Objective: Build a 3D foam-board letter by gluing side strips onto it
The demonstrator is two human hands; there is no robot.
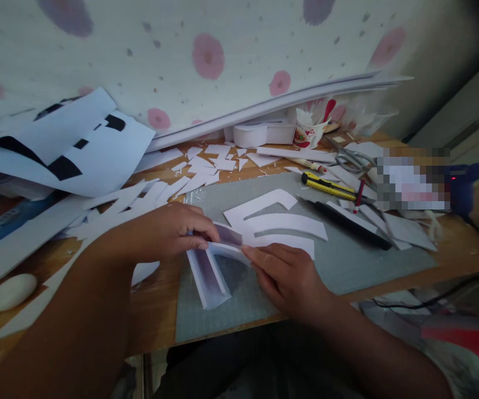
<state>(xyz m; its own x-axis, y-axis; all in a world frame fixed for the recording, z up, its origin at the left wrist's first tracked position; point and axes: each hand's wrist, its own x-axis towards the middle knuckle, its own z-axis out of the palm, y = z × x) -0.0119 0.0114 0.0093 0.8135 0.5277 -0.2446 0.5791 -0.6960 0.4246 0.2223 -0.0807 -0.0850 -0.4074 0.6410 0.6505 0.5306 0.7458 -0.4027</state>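
My left hand (181, 230) is closed, with its thumb and fingers pinching the edge of a white walled foam-board piece (208, 280). That piece has thin upright walls around channels, and one arm of it points toward me on the grey-green cutting mat (355, 266). On its right end my right hand (287, 271) is closed, thumb and index finger against the curved wall strip. Part of the piece is hidden by my fingers. Just beyond my hands lies a flat white cut-out (281, 221) with curved prongs, flat on the mat.
A yellow box cutter (328, 185), a long black blade-like tool (349, 224) and scissors (353, 160) lie to the right. Behind stands a paper cup (309, 133). White scraps (206, 166) cover the back. A blue glue gun (465, 188) and a white egg-shaped object (13, 292) flank the table.
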